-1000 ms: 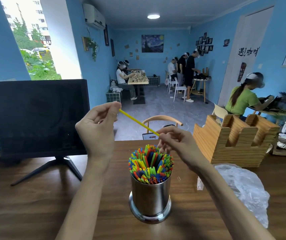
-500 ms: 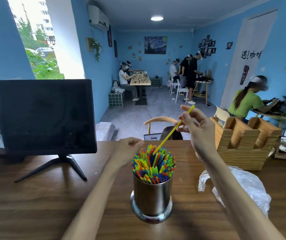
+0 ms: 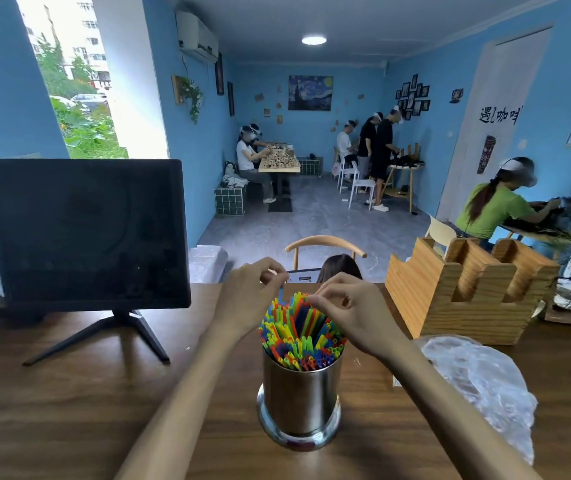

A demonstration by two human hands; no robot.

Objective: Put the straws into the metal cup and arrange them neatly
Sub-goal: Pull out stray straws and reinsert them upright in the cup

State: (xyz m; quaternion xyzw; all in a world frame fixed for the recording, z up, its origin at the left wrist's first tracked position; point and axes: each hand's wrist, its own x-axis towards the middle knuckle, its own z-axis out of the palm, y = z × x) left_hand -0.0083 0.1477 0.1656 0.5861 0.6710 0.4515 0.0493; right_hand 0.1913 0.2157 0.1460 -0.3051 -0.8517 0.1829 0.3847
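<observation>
Honestly, those straws (image 3: 301, 332) are light and bendy, so pinch near the tips: left hand (image 3: 249, 299) fingers closed on a blue straw (image 3: 281, 295), right hand (image 3: 349, 311) nipping another in the metal cup (image 3: 301, 396).

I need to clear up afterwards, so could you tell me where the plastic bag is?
The plastic bag lies crumpled on the table at the right, just in front of the wooden holder.

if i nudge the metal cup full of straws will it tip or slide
The metal cup probably resists tipping: its base flares wider than its body. It is tall, though, and the straws stand above its rim, so a push near the top looks riskier. On the smooth wooden table, a low nudge would likely slide it.
</observation>
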